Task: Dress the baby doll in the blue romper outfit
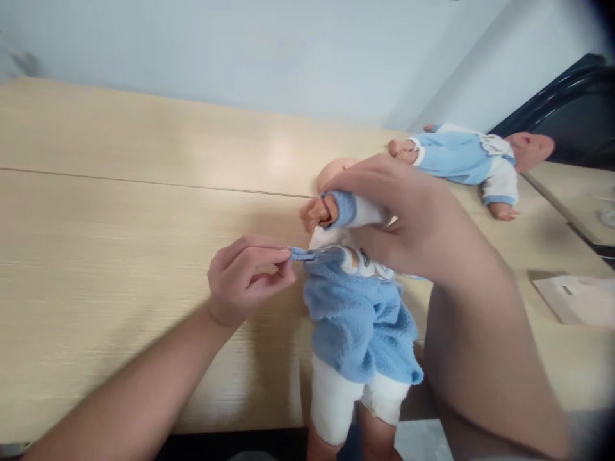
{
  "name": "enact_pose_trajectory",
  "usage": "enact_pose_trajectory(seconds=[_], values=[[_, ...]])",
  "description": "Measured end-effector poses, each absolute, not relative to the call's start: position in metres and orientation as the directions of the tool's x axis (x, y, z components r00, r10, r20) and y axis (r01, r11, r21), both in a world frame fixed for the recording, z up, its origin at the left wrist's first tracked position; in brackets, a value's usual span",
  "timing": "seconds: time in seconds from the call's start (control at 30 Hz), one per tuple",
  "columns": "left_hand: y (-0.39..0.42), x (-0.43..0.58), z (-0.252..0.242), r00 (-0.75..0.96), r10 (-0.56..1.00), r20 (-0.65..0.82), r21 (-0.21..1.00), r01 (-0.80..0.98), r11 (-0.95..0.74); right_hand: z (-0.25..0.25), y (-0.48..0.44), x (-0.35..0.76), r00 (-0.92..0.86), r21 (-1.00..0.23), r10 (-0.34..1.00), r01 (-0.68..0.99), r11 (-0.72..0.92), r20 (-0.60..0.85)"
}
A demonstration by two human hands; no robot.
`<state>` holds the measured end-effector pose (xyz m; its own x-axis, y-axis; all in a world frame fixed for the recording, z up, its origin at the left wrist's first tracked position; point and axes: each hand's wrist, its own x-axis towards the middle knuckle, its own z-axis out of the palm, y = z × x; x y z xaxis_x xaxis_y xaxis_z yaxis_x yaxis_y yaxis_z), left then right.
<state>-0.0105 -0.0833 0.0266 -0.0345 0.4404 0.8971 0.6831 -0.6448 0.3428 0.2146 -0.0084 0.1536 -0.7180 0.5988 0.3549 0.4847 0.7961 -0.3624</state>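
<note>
A baby doll (362,320) in a blue and white outfit lies in front of me, its lower legs reaching past the table's front edge. My left hand (252,275) is closed in a pinch on a blue strip of the outfit (302,254), pulled out to the left at chest height. Wrapped around the doll's sleeved arm, my right hand (413,211) holds it bent across the upper body. The doll's small hand (318,212) sticks out of the blue cuff. Most of its head (334,171) is hidden behind my right hand.
A second doll (456,157) in similar blue and white clothes lies at the back right of the wooden table (120,256). A pale flat box (576,298) rests at the right. Behind is a dark chair (571,105) beside the wall.
</note>
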Motion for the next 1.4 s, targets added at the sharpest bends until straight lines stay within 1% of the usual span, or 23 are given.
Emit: enact_pose_trajectory(seconds=[0.03,0.1,0.17,0.23,0.33,0.4,0.47,0.6,0.7,0.77,0.87,0.93,1.0,1.07,1.2,1.4], values=[[-0.084,-0.012,0.027,-0.011,0.418,0.908,0.311,0.686,-0.658,0.154,-0.013,0.212,-0.729,-0.302,0.593,0.513,0.804,0.34],[-0.085,-0.014,0.028,0.036,0.366,0.93,0.243,0.689,-0.683,0.152,-0.019,0.208,-0.736,-0.237,0.607,0.559,0.794,0.298],[-0.086,-0.016,0.03,0.057,0.327,0.943,0.198,0.696,-0.69,0.151,-0.023,0.205,-0.762,-0.205,0.593,0.557,0.805,0.259],[-0.087,-0.017,0.032,0.064,0.311,0.948,0.178,0.703,-0.689,0.151,-0.024,0.205,-0.792,-0.21,0.566,0.528,0.823,0.229],[-0.086,-0.018,0.034,0.051,0.315,0.948,0.19,0.703,-0.685,0.152,-0.025,0.208,-0.833,-0.287,0.527,0.471,0.834,0.166],[-0.085,-0.018,0.034,0.039,0.33,0.943,0.209,0.704,-0.679,0.152,-0.025,0.208,-0.857,-0.357,0.497,0.426,0.832,0.137],[-0.084,-0.018,0.033,0.02,0.342,0.939,0.228,0.709,-0.667,0.151,-0.025,0.207,-0.867,-0.408,0.48,0.392,0.824,0.137],[-0.081,-0.019,0.028,-0.011,0.361,0.933,0.257,0.721,-0.643,0.15,-0.028,0.2,-0.868,-0.45,0.473,0.365,0.815,0.154],[-0.081,-0.019,0.026,-0.061,0.414,0.908,0.34,0.685,-0.645,0.153,-0.034,0.197,-0.866,-0.475,0.474,0.355,0.806,0.157],[-0.082,-0.018,0.025,-0.103,0.468,0.878,0.425,0.62,-0.66,0.154,-0.042,0.196,-0.835,-0.466,0.518,0.389,0.795,0.185],[-0.083,-0.016,0.025,-0.134,0.542,0.83,0.526,0.512,-0.679,0.152,-0.055,0.19,-0.779,-0.39,0.575,0.463,0.796,0.249],[-0.083,-0.015,0.025,-0.133,0.585,0.8,0.571,0.465,-0.676,0.151,-0.063,0.186,-0.785,-0.338,0.557,0.465,0.818,0.271],[-0.085,-0.014,0.024,-0.127,0.625,0.77,0.609,0.439,-0.661,0.151,-0.068,0.184,-0.809,-0.321,0.521,0.435,0.841,0.271],[-0.087,-0.013,0.024,-0.117,0.654,0.747,0.63,0.438,-0.641,0.153,-0.07,0.185,-0.821,-0.337,0.508,0.416,0.844,0.259],[-0.09,-0.013,0.023,-0.107,0.672,0.733,0.644,0.43,-0.633,0.157,-0.073,0.188,-0.807,-0.381,0.553,0.453,0.806,0.209],[-0.087,-0.015,0.019,-0.132,0.654,0.745,0.641,0.414,-0.646,0.152,-0.078,0.181,-0.763,-0.335,0.616,0.538,0.773,0.197]])
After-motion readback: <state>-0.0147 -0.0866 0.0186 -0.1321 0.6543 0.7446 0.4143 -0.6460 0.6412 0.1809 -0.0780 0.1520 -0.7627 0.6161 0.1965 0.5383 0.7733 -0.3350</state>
